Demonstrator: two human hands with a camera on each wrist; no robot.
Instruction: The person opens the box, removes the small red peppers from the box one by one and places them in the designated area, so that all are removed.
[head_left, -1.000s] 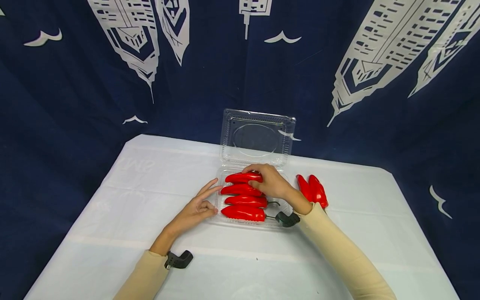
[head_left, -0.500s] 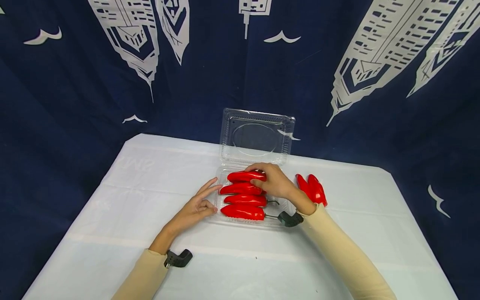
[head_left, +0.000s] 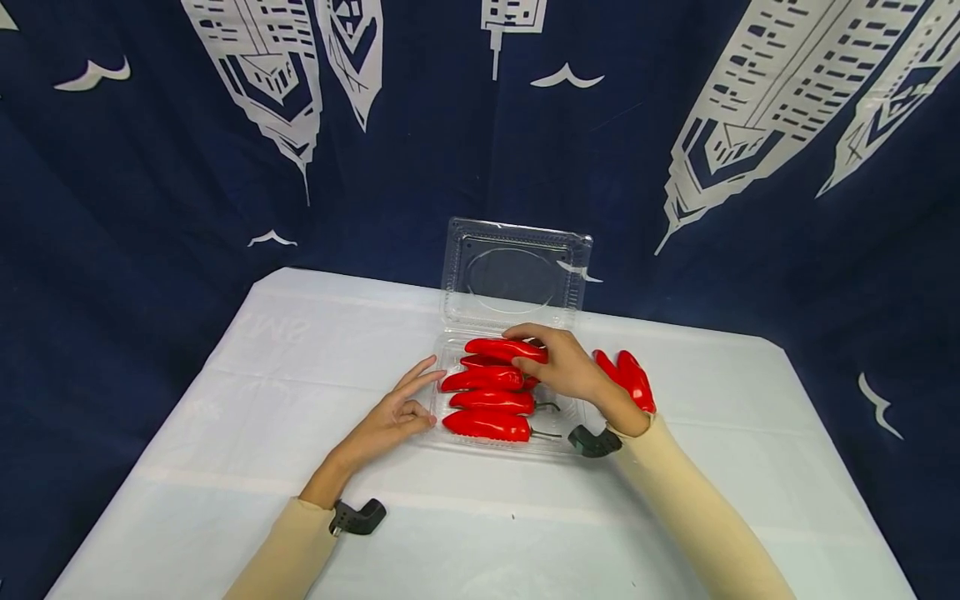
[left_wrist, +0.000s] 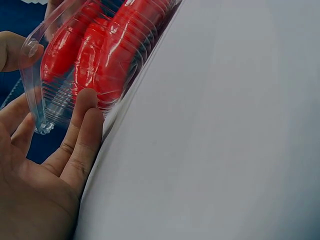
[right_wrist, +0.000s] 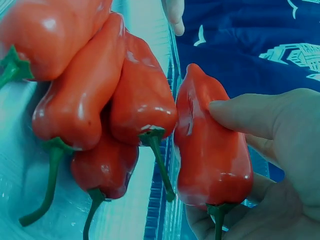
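In the head view, my right hand [head_left: 566, 362] holds a red pepper [head_left: 498, 347] by its stem half, above the far side of the clear plastic container [head_left: 495, 448]. The right wrist view shows thumb and fingers on either side of that pepper [right_wrist: 212, 150], its green stem pointing down. Several other red peppers [head_left: 487, 425] lie side by side in the container. My left hand [head_left: 382, 429] rests at the container's left edge, two fingers stretched out. In the left wrist view, fingertips [left_wrist: 86, 102] touch the ribbed wall [left_wrist: 60, 100] and the thumb meets the rim.
Two more red peppers [head_left: 633, 383] lie on the white table [head_left: 712, 467], right of the container and partly behind my right forearm. The raised clear lid [head_left: 513, 279] stands at the table's far edge. Behind it hangs a dark blue printed curtain [head_left: 420, 167].
My right hand has shifted a little right and away from me with its pepper, uncovering another pepper beneath. The left hand has stayed at the container's edge.
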